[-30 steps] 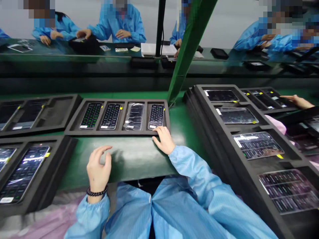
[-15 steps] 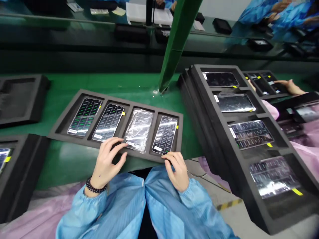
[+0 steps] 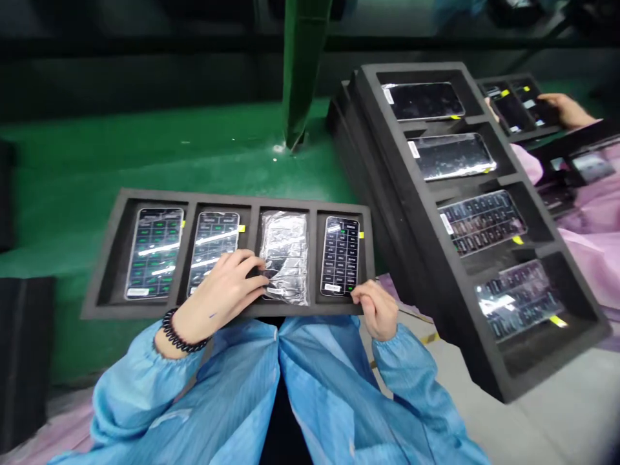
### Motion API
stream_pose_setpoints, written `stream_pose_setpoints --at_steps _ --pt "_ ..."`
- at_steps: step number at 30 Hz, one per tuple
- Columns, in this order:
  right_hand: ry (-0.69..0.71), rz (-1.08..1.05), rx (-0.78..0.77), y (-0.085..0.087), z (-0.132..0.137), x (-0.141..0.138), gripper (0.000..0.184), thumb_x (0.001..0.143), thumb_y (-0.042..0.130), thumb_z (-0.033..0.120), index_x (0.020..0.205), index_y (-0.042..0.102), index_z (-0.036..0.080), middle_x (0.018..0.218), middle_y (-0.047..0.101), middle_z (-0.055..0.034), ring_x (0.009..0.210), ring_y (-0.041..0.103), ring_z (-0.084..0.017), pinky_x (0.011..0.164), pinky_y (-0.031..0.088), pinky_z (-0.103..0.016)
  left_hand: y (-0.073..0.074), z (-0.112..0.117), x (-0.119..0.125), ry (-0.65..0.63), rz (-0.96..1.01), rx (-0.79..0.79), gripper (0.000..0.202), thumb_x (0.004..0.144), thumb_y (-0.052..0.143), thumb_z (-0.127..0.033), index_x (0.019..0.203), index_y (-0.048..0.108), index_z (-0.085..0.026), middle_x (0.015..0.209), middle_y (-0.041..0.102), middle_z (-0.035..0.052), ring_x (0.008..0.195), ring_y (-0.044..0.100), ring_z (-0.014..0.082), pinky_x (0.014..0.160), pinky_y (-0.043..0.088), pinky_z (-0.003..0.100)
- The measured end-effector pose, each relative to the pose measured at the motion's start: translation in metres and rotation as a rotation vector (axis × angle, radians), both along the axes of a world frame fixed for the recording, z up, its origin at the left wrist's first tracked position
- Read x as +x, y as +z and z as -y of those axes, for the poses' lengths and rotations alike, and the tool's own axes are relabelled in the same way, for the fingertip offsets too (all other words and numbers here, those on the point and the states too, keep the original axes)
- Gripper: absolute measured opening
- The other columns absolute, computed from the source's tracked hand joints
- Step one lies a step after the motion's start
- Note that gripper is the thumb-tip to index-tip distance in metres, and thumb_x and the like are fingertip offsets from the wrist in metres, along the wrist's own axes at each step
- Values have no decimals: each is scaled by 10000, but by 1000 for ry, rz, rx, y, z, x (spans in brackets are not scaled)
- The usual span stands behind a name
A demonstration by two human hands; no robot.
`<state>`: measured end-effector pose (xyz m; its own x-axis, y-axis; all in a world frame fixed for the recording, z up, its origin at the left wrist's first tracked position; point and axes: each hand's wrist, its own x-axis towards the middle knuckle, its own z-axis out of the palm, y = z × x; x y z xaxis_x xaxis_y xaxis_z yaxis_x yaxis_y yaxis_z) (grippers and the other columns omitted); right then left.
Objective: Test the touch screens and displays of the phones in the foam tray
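Note:
A black foam tray (image 3: 310,311) lies in front of me, with phones in separate compartments. My left hand (image 3: 223,287) reaches over the second phone (image 3: 213,242), fingers stretched and slightly apart, their tips at the left edge of a phone in crinkled clear film (image 3: 287,252). Whether those tips press on the film is unclear. At the tray's front right, my right hand (image 3: 378,310) has its fingers curled on the rim, just beside the lower corner of the rightmost phone (image 3: 340,255). A phone (image 3: 155,252) with dark and green tiles on its screen occupies the leftmost compartment.
A tall stack of foam trays (image 3: 411,213) stands on the right, its top one holding several phones. Beyond it, another person's hand (image 3: 569,111) touches a tray. A green post (image 3: 303,71) rises from the green bench (image 3: 217,155). Dark foam (image 3: 26,349) sits at the left.
My view has shifted, and the tray looks straighter and nearer. My left hand has moved right onto the film-wrapped phone's edge. My right hand's fingers have curled more at the tray's corner.

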<state>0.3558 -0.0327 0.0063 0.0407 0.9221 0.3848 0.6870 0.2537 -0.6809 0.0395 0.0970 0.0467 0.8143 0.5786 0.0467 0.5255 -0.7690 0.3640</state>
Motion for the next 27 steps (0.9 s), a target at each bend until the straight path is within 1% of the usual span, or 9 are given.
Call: stream_pose_setpoints --at_steps 2,4,6,8,11,15,18,22,27 --pt "-107 7 -32 8 -10 0 256 1012 413 201 988 664 240 775 679 -21 724 651 -180 679 565 -353 -3 -1 5 -20 33 2 267 969 504 -349 938 754 -261 1093 671 65 1102 545 219 895 483 367" --pt "-212 35 -41 13 -23 -1 272 1013 420 216 1199 618 233 1068 704 -81 1017 659 -223 904 571 -439 -7 -1 6 -42 70 4 228 955 537 -349 927 747 -265 1095 672 53 1090 555 210 894 478 357" --pt "-249 87 -71 14 -37 -2 371 1012 429 236 1374 509 232 1332 626 -112 1306 542 -261 1094 494 -521 -12 2 5 -44 108 -5 189 924 596 -392 963 732 -267 1121 667 47 1093 565 211 909 475 362" --pt "-235 122 -111 12 -46 -2 419 1016 422 241 1434 443 238 1417 577 -107 1425 442 -266 1161 452 -546 -16 8 4 -8 149 -12 257 893 635 -441 1071 699 -268 1166 655 60 1117 568 230 945 475 389" --pt "-218 118 -136 9 -50 -2 404 1028 403 243 1430 441 245 1387 595 -101 1445 425 -260 1182 450 -542 -21 23 1 102 222 1 335 912 597 -395 1216 628 -258 1251 619 97 1200 550 270 1025 449 451" --pt "-188 107 -154 9 -48 -3 412 1031 403 247 1442 434 239 1410 563 -103 1462 403 -266 1199 437 -545 -27 42 -5 238 293 17 333 944 489 -256 1254 613 -253 1319 585 113 1336 486 298 1121 387 497" --pt "-167 137 -174 9 -48 -2 437 1031 409 246 1469 412 245 1435 557 -94 1465 392 -282 1207 406 -584 -28 49 -8 372 374 32 381 965 412 -234 1276 628 -277 1342 580 95 1391 457 287 1191 338 511" --pt "-159 164 -146 6 -49 1 444 1027 422 241 1471 414 252 1423 578 -90 1456 389 -290 1191 401 -607 -22 36 -11 566 375 114 442 1003 333 -315 1326 627 -254 1421 527 111 1470 374 296 1274 217 574" --pt "-143 194 -139 3 -51 3 445 1028 420 256 1473 405 243 1416 582 -105 1460 372 -297 1182 391 -628 -13 8 -13 667 198 196 477 1014 329 -386 1346 621 -207 1556 386 146 1546 214 354 1253 73 712"
